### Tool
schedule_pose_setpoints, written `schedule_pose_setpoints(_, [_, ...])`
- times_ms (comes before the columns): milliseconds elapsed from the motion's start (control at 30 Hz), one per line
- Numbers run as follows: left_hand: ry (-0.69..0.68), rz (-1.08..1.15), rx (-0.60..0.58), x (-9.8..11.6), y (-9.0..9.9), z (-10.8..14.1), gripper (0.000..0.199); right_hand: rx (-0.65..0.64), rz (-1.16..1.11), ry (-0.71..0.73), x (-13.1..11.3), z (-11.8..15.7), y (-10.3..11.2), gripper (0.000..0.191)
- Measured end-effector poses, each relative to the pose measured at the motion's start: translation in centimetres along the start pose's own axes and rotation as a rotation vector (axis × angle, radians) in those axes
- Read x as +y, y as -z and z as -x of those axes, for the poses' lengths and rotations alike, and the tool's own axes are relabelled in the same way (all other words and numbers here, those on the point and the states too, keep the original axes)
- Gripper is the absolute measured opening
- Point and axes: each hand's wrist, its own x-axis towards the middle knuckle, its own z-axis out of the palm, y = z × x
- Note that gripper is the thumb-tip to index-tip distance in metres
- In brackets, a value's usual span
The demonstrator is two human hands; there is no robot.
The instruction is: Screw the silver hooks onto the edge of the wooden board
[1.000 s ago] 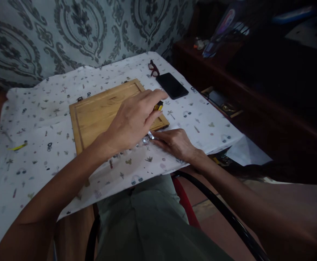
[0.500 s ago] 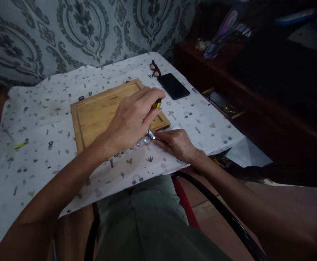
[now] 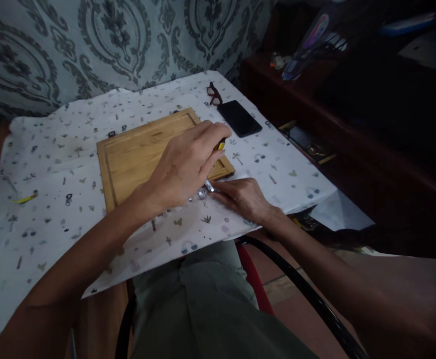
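- Reading the dial from the middle of the flat rectangular light-brown wooden panel (image 3: 135,159), with twelve toward the grey-patterned wall (image 3: 113,45), the panel lies flat on the white printed tablecloth (image 3: 83,174).
- At four o'clock, the left hand (image 3: 190,159) is curled over a yellow-and-black-handled tool (image 3: 221,145), gripping it; the palm hides most of the tool.
- Also at four, farther out, the right hand (image 3: 242,197) pinches a small shiny silver metal piece (image 3: 209,186) between thumb and fingers, just beside the panel's near edge.
- Other small shiny pieces (image 3: 202,193) lie near the fingertips, toward five o'clock; their exact shape is too small to tell.
- The panel looks stiff and fairly light, its surface likely to scratch or dent; its raised border would suit a hold at opposite edges.
- The silver piece is probably light, hard and slippery, best pinched by its outer end; the tool's thick handle should give a firm grip.
- At two o'clock lies a black rectangular phone (image 3: 239,118), with dark-red-framed glasses (image 3: 215,94) nearer one.
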Motion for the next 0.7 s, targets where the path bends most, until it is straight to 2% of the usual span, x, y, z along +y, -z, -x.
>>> schedule_pose_setpoints(167, [-0.015, -0.014, -0.004, 0.2, 0.1, 0.0, 0.020, 0.004, 0.005, 0.011, 0.0, -0.1, 0.1, 0.051])
schedule_pose_setpoints(500, [-0.003, -0.003, 0.049, 0.3, -0.8, 0.1, 0.015, 0.004, 0.007, -0.007, 0.1, 0.0, -0.2, 0.050])
schedule_pose_setpoints(700, [0.013, -0.053, 0.005, 0.2, -0.4, -0.1, 0.018, -0.018, -0.023, -0.021, 0.0, 0.0, 0.0, 0.048])
